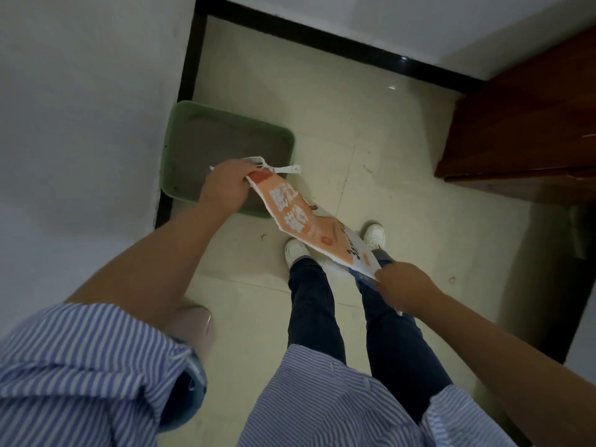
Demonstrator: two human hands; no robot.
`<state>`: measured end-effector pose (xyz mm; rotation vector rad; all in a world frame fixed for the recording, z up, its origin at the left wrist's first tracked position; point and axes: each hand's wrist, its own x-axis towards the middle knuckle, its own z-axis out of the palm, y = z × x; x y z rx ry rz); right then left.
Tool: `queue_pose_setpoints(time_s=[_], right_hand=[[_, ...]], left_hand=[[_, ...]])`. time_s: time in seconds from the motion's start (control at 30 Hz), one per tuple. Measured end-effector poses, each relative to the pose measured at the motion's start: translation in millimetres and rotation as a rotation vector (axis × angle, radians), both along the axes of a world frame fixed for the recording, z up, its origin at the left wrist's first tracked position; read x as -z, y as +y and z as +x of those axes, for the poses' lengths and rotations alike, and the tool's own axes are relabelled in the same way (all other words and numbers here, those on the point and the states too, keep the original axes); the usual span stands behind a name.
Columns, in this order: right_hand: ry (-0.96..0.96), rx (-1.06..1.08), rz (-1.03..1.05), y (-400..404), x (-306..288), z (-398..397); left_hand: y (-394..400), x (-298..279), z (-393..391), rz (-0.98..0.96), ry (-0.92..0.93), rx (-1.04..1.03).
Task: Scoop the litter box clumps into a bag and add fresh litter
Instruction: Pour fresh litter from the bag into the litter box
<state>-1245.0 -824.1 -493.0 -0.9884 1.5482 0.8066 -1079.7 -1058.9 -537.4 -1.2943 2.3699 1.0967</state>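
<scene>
Nearest the camera are striped shirt sleeves, and below them dark trousers and white shoes (296,250) on the tiled floor (403,204). The right hand (401,287) grips the lower end of an orange and white litter bag (300,217), fingers curled round its edge. The bag slants up and away from there toward the green litter box (174,175). The left hand (225,185) grips the bag's top end, just over the near edge of the box, where white torn strips (283,169) stick out. The bag looks flat and limp, so it probably holds little and should feel light and floppy; a hold at both ends, as here, seems the sensible way to steer the open end. Its printed surface may be slick. The box sits on the floor against the left wall, filled with grey litter (225,140). Beyond the box runs a black skirting board, and far to its right stands a brown wooden cabinet (522,124).
</scene>
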Motion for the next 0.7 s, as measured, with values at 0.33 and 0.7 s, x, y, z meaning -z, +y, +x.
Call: queue_pose_setpoints(time_s=[0.33,0.7], right_hand=[[-0.019,0.447,-0.452,0,26,29],[-0.064,0.182,-0.842,-97,9,13]], left_hand=[[66,-47,-34,0.209,0.109,0.119],[26,-76,6,-0.324,0.227,0.145]])
